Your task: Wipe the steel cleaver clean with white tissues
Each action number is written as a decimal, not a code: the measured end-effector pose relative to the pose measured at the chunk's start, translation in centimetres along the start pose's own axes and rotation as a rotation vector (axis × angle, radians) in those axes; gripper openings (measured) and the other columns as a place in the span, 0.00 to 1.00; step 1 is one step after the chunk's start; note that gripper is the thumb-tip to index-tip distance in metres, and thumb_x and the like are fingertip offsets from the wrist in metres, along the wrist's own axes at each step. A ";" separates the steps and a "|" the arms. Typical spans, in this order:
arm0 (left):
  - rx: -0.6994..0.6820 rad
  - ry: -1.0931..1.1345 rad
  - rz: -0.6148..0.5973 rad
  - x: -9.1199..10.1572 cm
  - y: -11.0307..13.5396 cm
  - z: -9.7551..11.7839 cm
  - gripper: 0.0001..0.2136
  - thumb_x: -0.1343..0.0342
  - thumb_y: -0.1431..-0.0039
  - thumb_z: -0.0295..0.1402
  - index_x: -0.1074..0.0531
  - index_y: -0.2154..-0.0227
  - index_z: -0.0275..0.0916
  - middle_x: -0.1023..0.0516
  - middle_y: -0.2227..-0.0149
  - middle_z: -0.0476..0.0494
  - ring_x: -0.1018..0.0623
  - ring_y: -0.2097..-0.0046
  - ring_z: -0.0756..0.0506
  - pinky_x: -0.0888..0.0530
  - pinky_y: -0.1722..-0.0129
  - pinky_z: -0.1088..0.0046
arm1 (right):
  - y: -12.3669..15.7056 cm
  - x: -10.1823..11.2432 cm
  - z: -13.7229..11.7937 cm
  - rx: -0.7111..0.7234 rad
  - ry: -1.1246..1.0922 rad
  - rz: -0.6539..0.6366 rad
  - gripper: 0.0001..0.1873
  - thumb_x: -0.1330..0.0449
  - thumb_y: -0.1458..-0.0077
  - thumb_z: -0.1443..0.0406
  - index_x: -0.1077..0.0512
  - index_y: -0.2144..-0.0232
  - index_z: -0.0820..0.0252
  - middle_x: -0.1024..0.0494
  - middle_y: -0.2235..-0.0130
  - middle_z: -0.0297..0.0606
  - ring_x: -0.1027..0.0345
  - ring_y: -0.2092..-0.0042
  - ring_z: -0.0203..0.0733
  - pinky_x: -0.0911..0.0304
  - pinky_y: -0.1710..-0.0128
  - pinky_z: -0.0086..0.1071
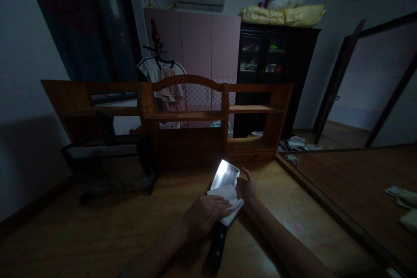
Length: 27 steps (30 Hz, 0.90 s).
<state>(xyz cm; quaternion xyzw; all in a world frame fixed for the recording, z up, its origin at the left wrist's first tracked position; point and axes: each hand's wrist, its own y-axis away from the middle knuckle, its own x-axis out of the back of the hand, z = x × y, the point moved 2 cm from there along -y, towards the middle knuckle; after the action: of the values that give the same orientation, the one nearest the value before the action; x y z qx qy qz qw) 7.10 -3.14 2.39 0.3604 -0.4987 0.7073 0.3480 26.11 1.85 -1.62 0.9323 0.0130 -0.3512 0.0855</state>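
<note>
A cleaver (225, 175) with a shiny broad blade and a black riveted handle (216, 246) is tilted over the wooden surface, its handle pointing toward me. Across the lower blade lies a folded white cloth or tissue (228, 193). My left hand (206, 213) presses this white wipe onto the blade, its fingers closed over it. At the blade's right side, my right hand (246, 189) holds the cleaver, with one finger sticking up and the others partly hidden behind the metal. Neither hand is on the handle.
A wooden shelf unit (185, 116) stands across the far side of the surface. To the left is a dark-framed, glass-sided box (107, 165). A raised wooden edge (321, 200) runs along the right, with papers or cloths (405, 197) beyond it. The room is dim.
</note>
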 end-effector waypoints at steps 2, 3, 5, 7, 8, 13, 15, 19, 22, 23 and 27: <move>0.027 -0.009 0.037 0.1 0.2 -0.6 0.22 0.68 0.31 0.28 0.30 0.47 0.43 0.25 0.46 0.48 0.27 0.44 0.49 0.34 0.41 0.67 | 0.1 -0.3 0.0 -0.023 -0.065 0.006 0.24 0.47 0.47 0.48 0.31 0.81 0.61 0.29 0.84 0.37 0.40 0.85 0.37 0.45 0.84 0.29; 0.032 -0.027 0.052 0.1 0.4 -1.0 0.22 0.67 0.31 0.28 0.30 0.47 0.43 0.25 0.46 0.48 0.27 0.44 0.49 0.34 0.41 0.67 | 0.2 -0.5 0.0 -0.017 -0.102 0.005 0.23 0.47 0.47 0.49 0.30 0.80 0.61 0.28 0.83 0.37 0.38 0.83 0.38 0.42 0.82 0.30; 0.043 -0.083 0.085 0.2 0.7 -1.9 0.21 0.65 0.32 0.28 0.31 0.46 0.43 0.26 0.46 0.48 0.28 0.43 0.48 0.34 0.41 0.65 | 0.3 -1.0 0.0 0.014 -0.162 -0.010 0.21 0.47 0.47 0.50 0.28 0.76 0.61 0.24 0.79 0.40 0.32 0.78 0.42 0.36 0.75 0.34; 0.065 -0.152 0.130 0.4 1.0 -2.8 0.20 0.63 0.32 0.27 0.31 0.45 0.41 0.27 0.45 0.45 0.29 0.42 0.47 0.33 0.41 0.64 | 0.4 -1.2 0.1 0.017 -0.197 -0.025 0.20 0.46 0.47 0.51 0.28 0.72 0.62 0.22 0.75 0.42 0.29 0.74 0.45 0.34 0.70 0.36; 0.082 -0.186 0.160 0.5 1.1 -3.2 0.19 0.63 0.32 0.27 0.31 0.45 0.40 0.27 0.45 0.44 0.29 0.42 0.47 0.33 0.41 0.63 | 0.4 -1.2 0.2 0.016 -0.209 -0.022 0.20 0.46 0.48 0.51 0.28 0.71 0.62 0.22 0.74 0.43 0.29 0.73 0.46 0.34 0.70 0.36; 0.125 -0.259 0.247 0.7 1.3 -3.8 0.20 0.63 0.33 0.27 0.29 0.47 0.40 0.27 0.45 0.43 0.28 0.43 0.46 0.31 0.42 0.62 | 0.2 -1.2 0.4 0.025 -0.244 0.019 0.19 0.44 0.48 0.51 0.28 0.72 0.62 0.23 0.76 0.41 0.29 0.75 0.44 0.33 0.69 0.36; 0.109 -0.233 0.212 0.6 1.2 -3.5 0.20 0.63 0.33 0.26 0.30 0.47 0.40 0.27 0.45 0.43 0.28 0.43 0.46 0.32 0.42 0.62 | 0.3 -1.3 0.4 0.020 -0.240 0.008 0.19 0.44 0.48 0.51 0.28 0.72 0.62 0.22 0.76 0.42 0.29 0.74 0.45 0.32 0.68 0.37; 0.041 -0.106 0.061 0.0 0.7 -1.7 0.21 0.65 0.32 0.27 0.32 0.44 0.42 0.28 0.44 0.46 0.31 0.41 0.47 0.34 0.40 0.63 | 0.3 -1.2 0.0 -0.007 -0.166 0.044 0.20 0.46 0.48 0.51 0.29 0.75 0.61 0.24 0.79 0.41 0.31 0.78 0.43 0.35 0.76 0.34; 0.001 0.011 -0.014 -0.5 0.2 -0.3 0.22 0.67 0.32 0.27 0.31 0.45 0.43 0.27 0.45 0.48 0.29 0.42 0.48 0.34 0.40 0.65 | 0.2 -0.8 -0.2 -0.073 -0.087 0.062 0.22 0.48 0.48 0.49 0.29 0.79 0.60 0.29 0.85 0.39 0.39 0.85 0.39 0.43 0.84 0.31; -0.001 0.034 -0.015 -0.6 0.0 0.0 0.22 0.67 0.32 0.27 0.31 0.45 0.43 0.26 0.45 0.48 0.28 0.43 0.49 0.34 0.40 0.66 | 0.1 -0.6 -0.2 -0.084 -0.080 0.057 0.22 0.49 0.48 0.49 0.30 0.79 0.60 0.29 0.85 0.39 0.40 0.86 0.39 0.44 0.85 0.30; 0.023 0.027 0.053 -0.7 0.0 -0.2 0.21 0.65 0.32 0.27 0.28 0.49 0.42 0.24 0.48 0.46 0.26 0.45 0.48 0.33 0.42 0.65 | -0.1 -0.5 0.0 -0.073 -0.087 0.063 0.22 0.48 0.48 0.49 0.31 0.81 0.60 0.30 0.85 0.38 0.41 0.86 0.37 0.46 0.87 0.28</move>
<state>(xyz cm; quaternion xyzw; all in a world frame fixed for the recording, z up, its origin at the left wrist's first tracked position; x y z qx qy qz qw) 7.42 -3.02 1.80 0.3415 -0.4950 0.7268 0.3318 25.73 1.92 -1.34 0.9125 -0.0075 -0.3876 0.1309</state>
